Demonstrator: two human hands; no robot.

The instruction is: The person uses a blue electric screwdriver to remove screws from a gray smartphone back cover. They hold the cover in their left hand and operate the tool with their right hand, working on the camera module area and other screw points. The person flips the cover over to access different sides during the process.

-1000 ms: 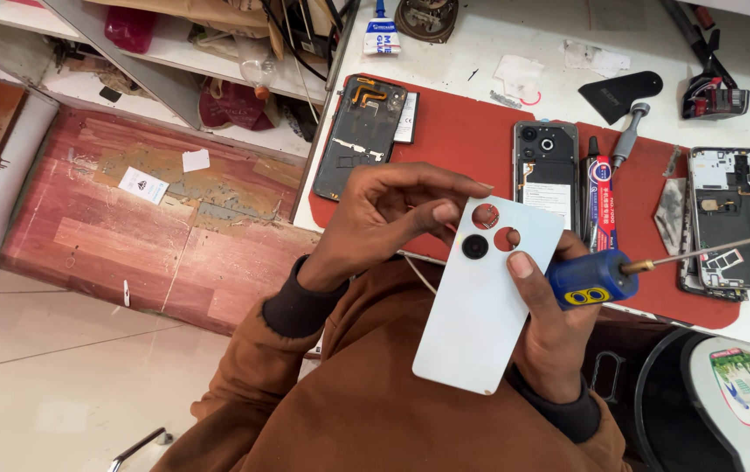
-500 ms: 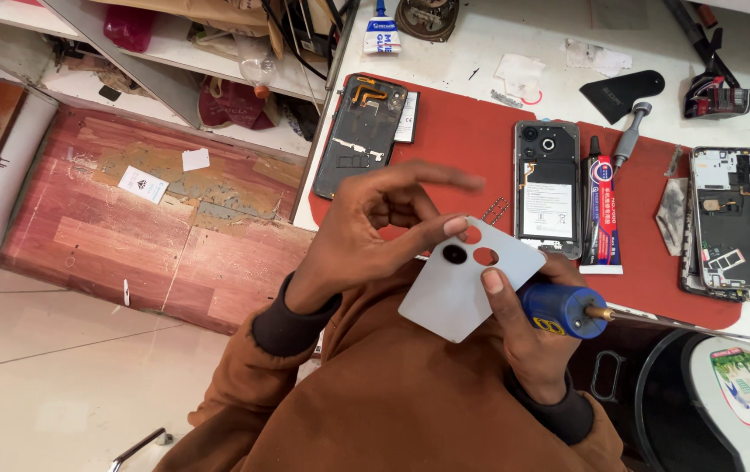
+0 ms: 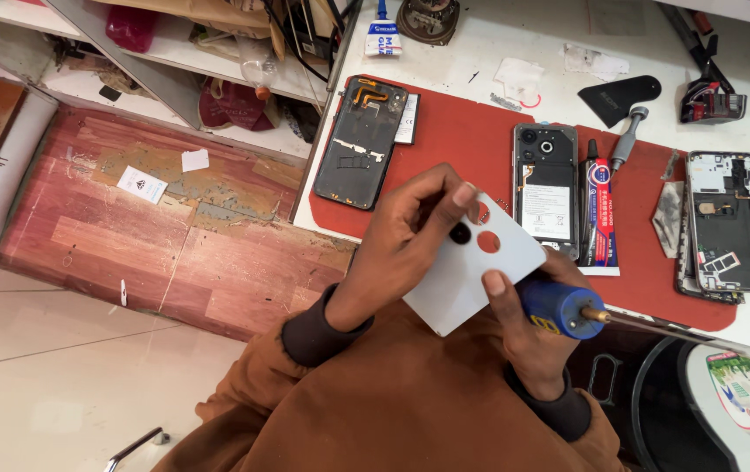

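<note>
Between both hands, over the lap: left hand (image 3: 405, 253) pinching white cover (image 3: 471, 267) near its camera holes, right hand (image 3: 523, 336) closed round blue screwdriver (image 3: 558, 308), thumb propping cover's lower edge. Best held firmly by edges, pressure even, tip pointed away. Beyond, red mat (image 3: 471, 140), opened phones (image 3: 547, 188), glue tube (image 3: 598, 214)

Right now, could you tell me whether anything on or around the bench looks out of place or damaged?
Two paper scraps lie on the worn wooden floor patch beside the bench. Three opened phones lie on the red mat, insides exposed. Otherwise nothing stands out.
</note>
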